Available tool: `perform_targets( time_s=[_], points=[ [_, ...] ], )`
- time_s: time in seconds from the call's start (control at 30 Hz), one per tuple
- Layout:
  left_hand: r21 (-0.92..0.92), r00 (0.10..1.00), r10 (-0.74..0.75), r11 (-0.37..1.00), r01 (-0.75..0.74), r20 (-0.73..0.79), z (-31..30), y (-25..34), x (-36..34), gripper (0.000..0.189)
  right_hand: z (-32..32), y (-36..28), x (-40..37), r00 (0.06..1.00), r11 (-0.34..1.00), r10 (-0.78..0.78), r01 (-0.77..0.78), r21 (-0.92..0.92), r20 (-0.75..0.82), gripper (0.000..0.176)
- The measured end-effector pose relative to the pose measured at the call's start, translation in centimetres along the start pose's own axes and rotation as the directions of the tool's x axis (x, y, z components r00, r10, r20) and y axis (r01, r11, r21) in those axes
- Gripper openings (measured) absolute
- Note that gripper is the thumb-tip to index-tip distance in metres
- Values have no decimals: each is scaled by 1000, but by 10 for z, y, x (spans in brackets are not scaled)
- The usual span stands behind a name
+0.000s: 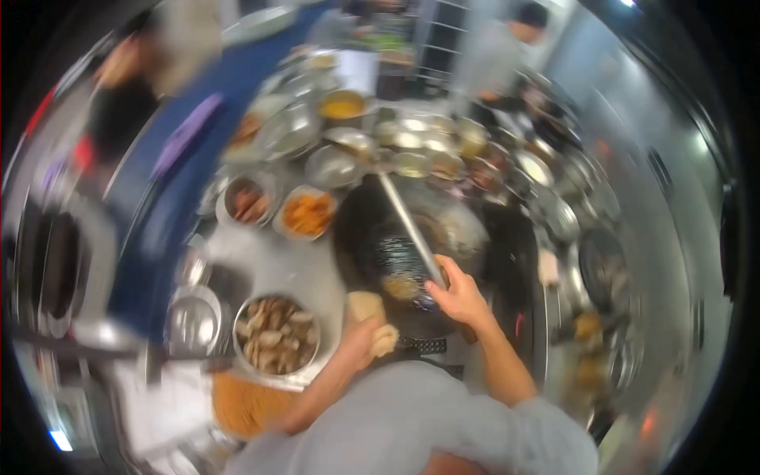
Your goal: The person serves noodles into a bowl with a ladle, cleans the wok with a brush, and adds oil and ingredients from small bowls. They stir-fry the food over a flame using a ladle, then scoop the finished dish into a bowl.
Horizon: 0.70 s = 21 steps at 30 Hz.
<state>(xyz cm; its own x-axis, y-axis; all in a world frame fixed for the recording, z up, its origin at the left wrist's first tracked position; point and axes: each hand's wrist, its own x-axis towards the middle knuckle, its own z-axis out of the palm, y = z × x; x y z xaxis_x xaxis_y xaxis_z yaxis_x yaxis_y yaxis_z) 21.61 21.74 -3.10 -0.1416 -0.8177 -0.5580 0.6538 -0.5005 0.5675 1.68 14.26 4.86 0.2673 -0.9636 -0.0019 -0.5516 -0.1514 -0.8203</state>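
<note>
My right hand (459,294) is closed round the handle of a long metal ladle (405,222), whose far end reaches up over the wok's far rim toward the metal bowls. In my left hand (360,340) is a folded beige cloth (366,309), held at the near left edge of the dark wok (356,237). Dark, shiny liquid (400,257) lies in the wok, with a yellowish patch in it. Whether the cloth wraps a wok handle is hidden.
Left of the wok stand a bowl of brown chunks (277,336), a dish of orange pieces (307,214) and a bowl of reddish meat (247,200). Many seasoning bowls (412,165) line the back. People stand at the back right (503,59) and far left (123,103).
</note>
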Motion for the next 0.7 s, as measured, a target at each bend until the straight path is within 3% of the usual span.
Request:
perform_targets(
  time_s=[0.03,0.07,0.13,0.17,0.27,0.3,0.4,0.43,0.47,0.53,0.6,0.63,0.7],
  points=[
    [40,999,-36,999,36,9,5,6,-3,33,-23,-2,-19,982,965,181,-188,180,59,46],
    [102,996,-83,992,80,27,11,11,-4,29,-41,2,-39,949,928,288,-309,208,128,38],
    [179,998,-57,982,57,-7,11,4,10,25,-46,60,-93,969,966,237,-243,-84,-72,30],
    [281,999,-36,959,35,-2,27,6,14,27,-52,64,-120,943,931,314,-328,-158,-111,27],
    [428,995,43,900,-76,85,73,-5,36,36,-57,103,-175,800,767,594,-595,-238,-85,26],
    [438,989,76,890,-125,128,89,-11,50,40,-61,118,-185,755,753,651,-655,-55,-80,32],
    [464,956,6,874,-147,292,137,-16,91,45,-78,147,-181,797,885,465,-431,177,-386,43],
    [500,942,-42,855,-138,332,162,-22,104,41,-103,148,-176,775,828,504,-309,467,-382,49],
    [494,935,-91,864,-96,342,185,-36,126,40,-133,148,-176,794,644,521,-125,754,-313,47],
    [487,921,-171,873,-24,352,232,-60,172,37,-167,159,-175,813,461,459,128,878,-359,45],
    [533,862,-322,843,73,391,292,-88,211,31,-189,185,-174,699,582,574,17,813,-426,42],
    [568,832,-404,812,135,379,322,-105,240,29,-214,192,-178,624,619,562,119,776,-543,38],
    [568,768,-506,790,229,393,392,-144,269,25,-285,208,-199,410,588,682,185,787,-606,35]
  ],
)
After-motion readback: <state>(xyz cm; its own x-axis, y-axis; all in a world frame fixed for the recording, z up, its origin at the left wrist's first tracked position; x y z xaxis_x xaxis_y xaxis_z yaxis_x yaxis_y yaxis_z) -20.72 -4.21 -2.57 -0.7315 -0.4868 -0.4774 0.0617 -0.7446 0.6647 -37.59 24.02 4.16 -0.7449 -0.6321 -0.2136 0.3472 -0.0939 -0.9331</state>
